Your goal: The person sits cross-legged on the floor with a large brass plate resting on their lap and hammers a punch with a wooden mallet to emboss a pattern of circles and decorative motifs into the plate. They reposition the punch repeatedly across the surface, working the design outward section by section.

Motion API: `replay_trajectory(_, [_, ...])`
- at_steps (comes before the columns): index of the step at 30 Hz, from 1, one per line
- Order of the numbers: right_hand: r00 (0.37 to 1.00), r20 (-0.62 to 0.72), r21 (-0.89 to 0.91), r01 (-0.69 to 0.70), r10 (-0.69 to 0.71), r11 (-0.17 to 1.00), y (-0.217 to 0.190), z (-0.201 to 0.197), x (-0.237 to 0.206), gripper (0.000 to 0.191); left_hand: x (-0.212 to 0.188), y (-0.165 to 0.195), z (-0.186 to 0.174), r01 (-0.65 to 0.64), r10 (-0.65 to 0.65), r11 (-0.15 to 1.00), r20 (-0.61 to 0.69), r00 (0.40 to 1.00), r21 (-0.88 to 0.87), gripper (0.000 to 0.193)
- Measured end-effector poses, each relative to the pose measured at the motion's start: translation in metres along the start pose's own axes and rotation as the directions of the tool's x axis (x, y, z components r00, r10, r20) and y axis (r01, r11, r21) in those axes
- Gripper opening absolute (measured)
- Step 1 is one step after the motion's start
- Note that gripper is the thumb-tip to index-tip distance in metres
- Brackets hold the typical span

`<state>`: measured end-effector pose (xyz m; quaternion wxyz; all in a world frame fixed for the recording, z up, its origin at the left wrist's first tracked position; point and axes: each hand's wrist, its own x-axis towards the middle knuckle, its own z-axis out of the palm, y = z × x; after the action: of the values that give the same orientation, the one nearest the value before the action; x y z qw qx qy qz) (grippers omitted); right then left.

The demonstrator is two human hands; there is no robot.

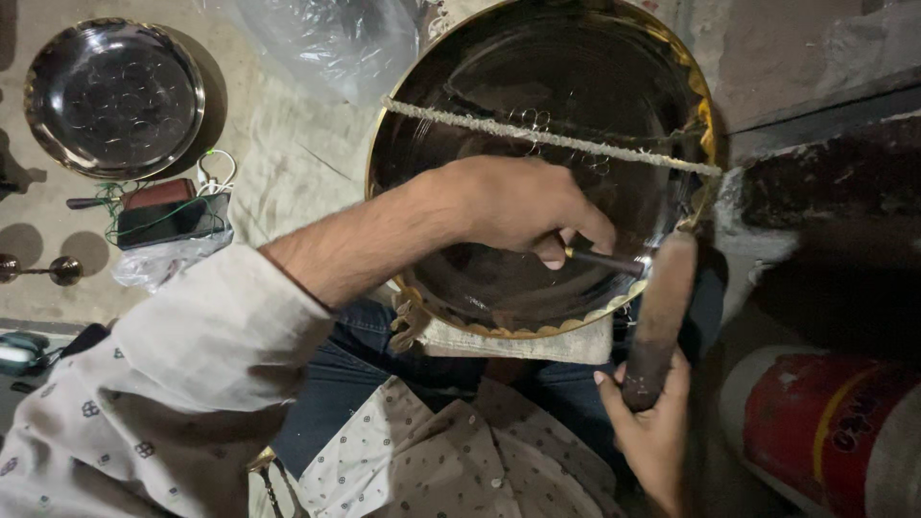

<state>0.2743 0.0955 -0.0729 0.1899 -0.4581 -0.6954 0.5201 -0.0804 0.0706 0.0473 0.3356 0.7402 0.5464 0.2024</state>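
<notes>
Large tray [499, 86]: a round, dark, glossy metal tray with a scalloped golden rim, propped on the person's lap over a pale cloth [537, 341] and leaning away toward the wall [815, 58]; this is the piece being worked.
Cord [576, 142]: a rough pale cord stretches across the upper part of the tray face, from rim to rim.
Left hand [523, 206]: closed around a thin dark punch [604, 261], thumb and fingers pinching its shaft; the tip points at the tray surface near the lower right rim.
Right hand [652, 427]: wrapped tight around the lower end of a dark wooden mallet [660, 321], whose upper end is blurred just beside the butt of the punch.
Step in hand: judging by the pose, the punch is set on the metal and the mallet is at or near the strike, so this looks like chasing a pattern into the tray face; faint ring marks show near the cord.
Next move calls for: a steady punch angle, a light measured blow square on its end, and the tray kept from rocking on the lap.
Risk: a glancing blow could skid the tip across the polished face.
Floor [288, 163]: a smaller round engraved dish [113, 96] lies well apart at upper left, with a dark phone [173, 219] and tangled cables below it and a clear plastic sheet [326, 43] above.
Lower right: a red and white container [825, 432] lies beside the person's knee.
</notes>
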Motion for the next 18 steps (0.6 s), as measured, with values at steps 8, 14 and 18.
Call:
replay_trajectory(8, [0.963, -0.128, -0.047, 0.234, -0.239, 0.971, 0.011, 0.008, -0.007, 0.073, 0.002, 0.004, 0.001, 0.060, -0.064, 0.997, 0.063, 0.996, 0.054, 0.045])
replay_trajectory(14, [0.981, -0.109, -0.125, 0.147, -0.161, 0.981, -0.014, -0.002, 0.005, 0.076, -0.005, 0.009, 0.001, -0.030, 0.036, 0.997, -0.089, 0.995, 0.067, 0.044])
replay_trajectory(18, [0.982, -0.037, -0.442, -0.183, 0.186, 0.878, -0.040, -0.022, 0.013, 0.024, -0.017, 0.009, 0.003, 0.053, -0.048, 0.998, -0.186, 0.981, 0.025, 0.040])
